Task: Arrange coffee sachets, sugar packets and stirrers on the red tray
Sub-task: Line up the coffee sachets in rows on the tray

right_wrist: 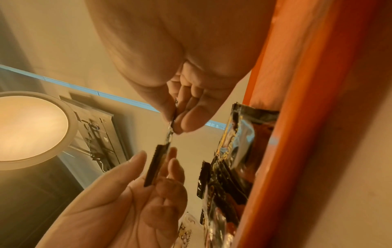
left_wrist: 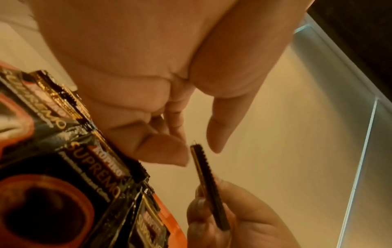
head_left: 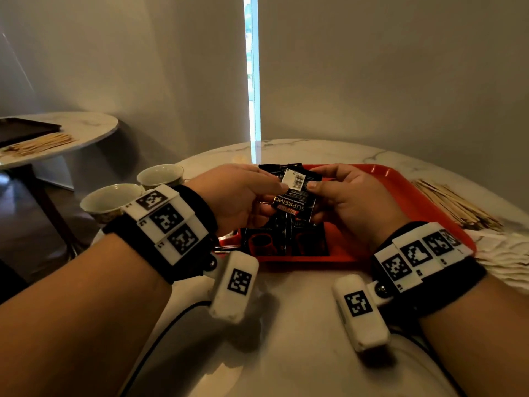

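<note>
Head cam: both hands are up over the red tray (head_left: 400, 193), which sits at 12 o'clock on the marble counter (head_left: 286, 325). The right hand (head_left: 352, 202) pinches a black coffee sachet (head_left: 297, 196) between thumb and fingers, and the left hand (head_left: 243, 193) has its fingertips on the sachet's other edge, though how firmly you can't really tell here. More sachets (head_left: 286, 242) lie on the tray right below, at its near left end. Stirrers (head_left: 458, 204) are piled on the counter at about 2 o'clock, just off the tray, with white sugar packets (head_left: 506, 256) beside them at 3 o'clock. Two cups (head_left: 114, 199) sit at 10 o'clock. Left wrist cam: the left hand (left_wrist: 169, 83) is relaxed, thumb and fingertips just beside the sachet's (left_wrist: 210, 186) top edge with a small gap, while the right hand (left_wrist: 233, 218) grips it lower down; the other sachets (left_wrist: 70, 159) fill the 8 o'clock side. Right wrist cam: the right hand (right_wrist: 180, 75) clamps the edge-on sachet (right_wrist: 161, 157), the left hand's (right_wrist: 118, 209) fingers are straight either side of it, and the tray (right_wrist: 307, 117) runs along 3 o'clock.
</note>
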{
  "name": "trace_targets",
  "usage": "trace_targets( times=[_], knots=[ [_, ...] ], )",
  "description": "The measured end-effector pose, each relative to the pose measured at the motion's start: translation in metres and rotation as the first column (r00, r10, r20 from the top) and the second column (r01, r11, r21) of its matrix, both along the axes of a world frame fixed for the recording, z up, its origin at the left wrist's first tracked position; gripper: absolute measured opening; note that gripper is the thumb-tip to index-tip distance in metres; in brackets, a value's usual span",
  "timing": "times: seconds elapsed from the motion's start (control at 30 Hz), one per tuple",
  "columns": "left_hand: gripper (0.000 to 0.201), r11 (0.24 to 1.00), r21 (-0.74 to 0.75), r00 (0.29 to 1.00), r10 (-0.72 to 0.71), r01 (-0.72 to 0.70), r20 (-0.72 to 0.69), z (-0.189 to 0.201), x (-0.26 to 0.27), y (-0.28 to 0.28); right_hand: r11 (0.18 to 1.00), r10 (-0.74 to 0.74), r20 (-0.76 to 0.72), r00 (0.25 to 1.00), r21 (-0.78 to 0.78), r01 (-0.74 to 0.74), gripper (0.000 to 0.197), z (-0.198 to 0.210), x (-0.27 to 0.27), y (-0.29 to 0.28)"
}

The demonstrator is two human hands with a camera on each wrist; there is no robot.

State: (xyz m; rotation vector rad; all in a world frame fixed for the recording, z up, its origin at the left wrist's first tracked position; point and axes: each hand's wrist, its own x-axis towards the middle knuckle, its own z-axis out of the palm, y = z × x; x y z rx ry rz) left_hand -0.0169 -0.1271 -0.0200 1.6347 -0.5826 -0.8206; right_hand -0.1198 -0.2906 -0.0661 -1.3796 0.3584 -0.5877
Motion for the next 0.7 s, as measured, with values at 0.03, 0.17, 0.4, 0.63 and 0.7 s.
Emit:
trace_targets(
  times=[0.03,0.17,0.4,0.63,0.7],
  knots=[
    [0.011,1.0,-0.003,1.0,-0.001,0.001,-0.014,0.0,0.0,0.0,1.0,-0.005,0.006,1.0,0.006,0.005,0.02,0.0,0.0,0.001],
    [0.018,0.996,-0.061,0.996,0.061,-0.065,-0.07,0.0,-0.002,-0.001,0.999,-0.031,0.009,0.999,-0.044,0.032,0.025,0.002,0.0,0.003],
    [0.005,0.981,-0.115,0.955,0.118,-0.154,-0.273,0.001,-0.001,-0.001,0.931,0.256,0.018,0.967,-0.272,-0.241,0.049,0.017,-0.019,0.01],
    [0.024,0.991,-0.069,0.947,0.091,-0.118,-0.309,0.006,0.0,0.003,0.843,0.005,0.106,0.994,-0.536,0.052,0.012,0.018,-0.016,0.017],
    [0.031,0.997,-0.035,0.958,0.06,-0.073,-0.28,0.007,0.003,0.004,0.885,-0.045,0.166,0.985,-0.451,0.116,0.011,0.019,-0.016,0.017]
  ],
)
